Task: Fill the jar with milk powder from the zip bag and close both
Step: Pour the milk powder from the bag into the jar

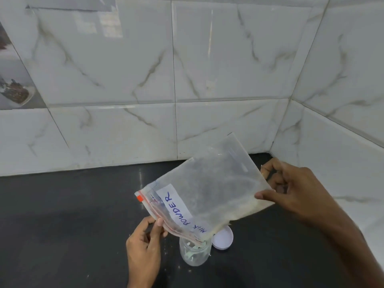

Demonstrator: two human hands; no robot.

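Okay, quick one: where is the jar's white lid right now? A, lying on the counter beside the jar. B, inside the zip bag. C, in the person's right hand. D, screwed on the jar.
A: the white lid lies on the dark counter beside the open jar, while the left hand and right hand both hold the zip bag.

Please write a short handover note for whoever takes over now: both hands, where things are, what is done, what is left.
Left hand pinches the open mouth of the clear plastic zip bag labelled MILK POWDER; right hand holds its raised bottom edge.
The mouth tips into the small clear jar on the black counter; the round white lid lies beside it.
Done: both opened, pouring under way. Left: finish pouring, zip bag, lid jar.
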